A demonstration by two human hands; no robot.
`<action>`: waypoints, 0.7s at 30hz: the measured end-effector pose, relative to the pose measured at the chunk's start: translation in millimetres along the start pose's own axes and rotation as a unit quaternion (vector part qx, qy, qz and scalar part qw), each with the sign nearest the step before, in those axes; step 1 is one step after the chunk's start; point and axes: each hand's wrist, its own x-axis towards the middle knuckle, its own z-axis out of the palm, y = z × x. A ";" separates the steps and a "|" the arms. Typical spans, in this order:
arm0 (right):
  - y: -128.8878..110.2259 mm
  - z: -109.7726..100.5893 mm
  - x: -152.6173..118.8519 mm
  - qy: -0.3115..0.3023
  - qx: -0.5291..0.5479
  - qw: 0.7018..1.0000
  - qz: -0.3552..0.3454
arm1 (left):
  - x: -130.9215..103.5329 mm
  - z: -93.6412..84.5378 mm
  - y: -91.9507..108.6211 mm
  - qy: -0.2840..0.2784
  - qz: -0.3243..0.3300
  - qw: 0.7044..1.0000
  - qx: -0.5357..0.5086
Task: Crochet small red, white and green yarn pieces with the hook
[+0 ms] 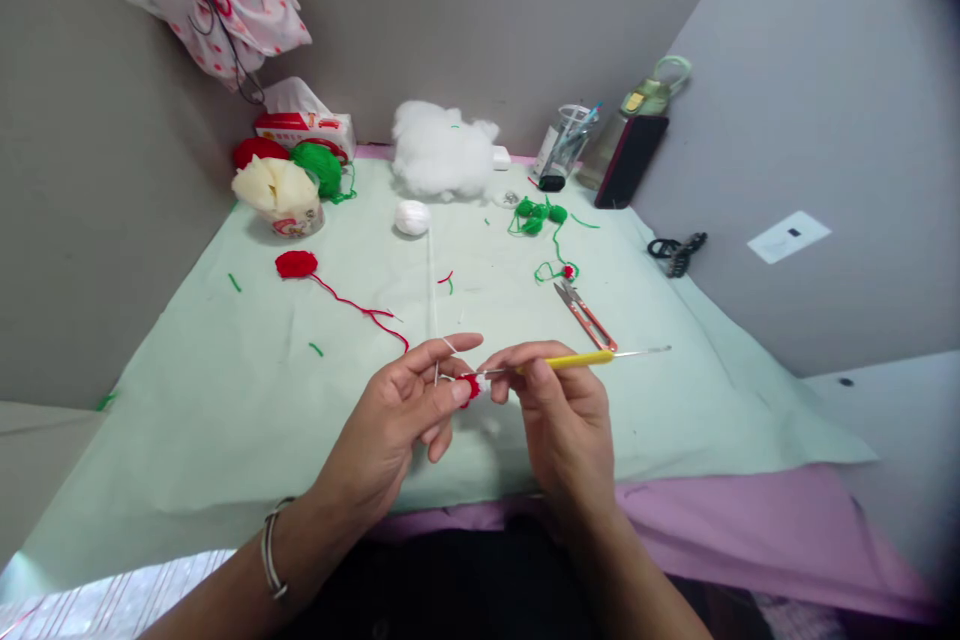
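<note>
Between the thumb and fingers of my left hand (409, 400) is a small red and white crochet piece (470, 386). White yarn (431, 285) runs from a white ball (412, 218) down to my left fingers and loops over the index finger. My right hand (562, 400) grips a crochet hook (577, 360) by its yellow handle. The hook's left metal end meets the crochet piece, and its other end points right. Just beyond my right hand lie orange-handled thread snips (587, 315). Fingers partly hide the crochet piece.
Left stand a red yarn piece (296, 264), a tub (289, 215), a green yarn ball (318, 168) and a tissue box (315, 132). White stuffing (442, 150) sits at the back. Rightward are green crochet pieces (536, 215), a plastic cup (566, 145), a phone (632, 162) and a bottle (607, 145).
</note>
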 end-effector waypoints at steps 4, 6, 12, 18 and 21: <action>-6.2 -0.4 -0.8 -0.010 -0.008 1.000 -0.013 | -0.2 -2.6 0.2 0.003 0.017 0.999 0.027; -10.7 -0.4 -4.1 -0.013 -0.076 0.996 -0.054 | -0.3 -4.4 -1.3 0.009 0.043 0.998 0.051; -5.5 -0.4 -12.4 -0.088 -0.338 0.888 -0.301 | -1.7 -2.1 -9.5 0.061 0.096 0.990 0.089; -1.1 2.6 -12.1 -0.018 -0.295 0.919 -0.262 | -0.2 2.0 -2.2 -0.007 -0.051 0.995 -0.088; -6.9 5.6 -7.8 0.024 -0.126 0.979 -0.162 | 0.9 0.1 2.4 -0.004 -0.049 0.993 -0.108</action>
